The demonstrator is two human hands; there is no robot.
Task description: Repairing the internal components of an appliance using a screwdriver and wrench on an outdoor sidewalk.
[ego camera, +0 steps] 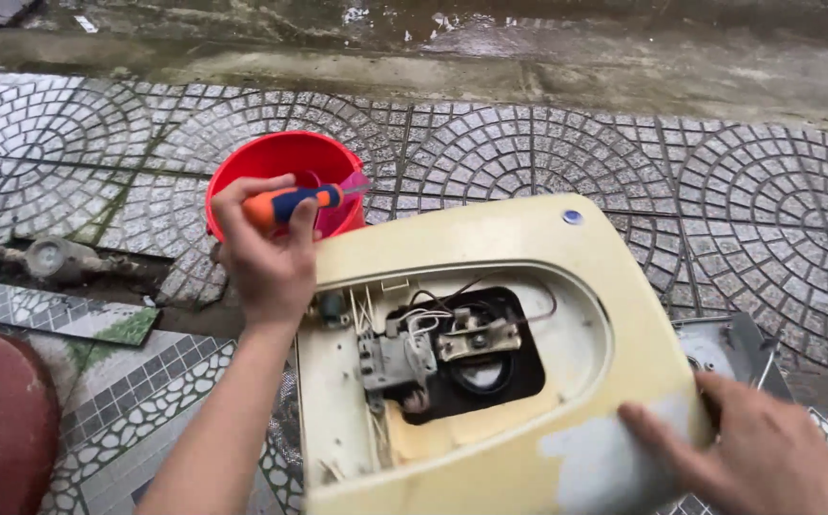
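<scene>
Yellowed plastic appliance casing (490, 238), wiring exposed inside

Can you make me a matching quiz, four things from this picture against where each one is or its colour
Things:
1. screwdriver
2. bucket
3. casing
4. right hand

Descriptions:
A. red, on the tiles
B. cream, wiring showing in its opening
C. resting on the casing's lower right edge
D. gripped in the left hand

Pairs: 1-D, 2-A, 3-B, 4-C
</scene>
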